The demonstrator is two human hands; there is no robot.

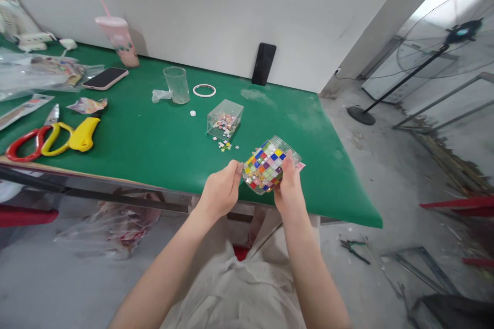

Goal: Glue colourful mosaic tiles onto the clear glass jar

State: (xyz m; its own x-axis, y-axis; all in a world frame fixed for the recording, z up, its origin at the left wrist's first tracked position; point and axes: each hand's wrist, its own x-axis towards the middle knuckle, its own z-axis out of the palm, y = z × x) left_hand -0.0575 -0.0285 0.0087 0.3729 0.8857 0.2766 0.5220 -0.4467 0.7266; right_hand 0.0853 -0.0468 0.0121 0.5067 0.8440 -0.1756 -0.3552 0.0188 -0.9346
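Note:
A clear cup [266, 167] covered in rows of colourful square mosaic tiles is tilted above the front edge of the green table; a bare transparent band shows at its upper right end. My right hand [288, 182] grips it from the right, thumb along its side. Closed in a pinch, my left hand [223, 187] is at the cup's lower left end; what lies between its fingertips is hidden. Just beyond the cup stands a clear plastic box [227, 113] holding small tile pieces, with several loose pieces [224, 146] spilled in front of it.
On the green table [154, 149] are an empty clear cup [178, 85], a white ring [204, 91], red-handled scissors [27, 144], a yellow-handled cutter [83, 134], a phone [105, 79] and a pink tumbler [121, 43]. Another phone [264, 64] leans on the wall. A fan [409, 56] stands right.

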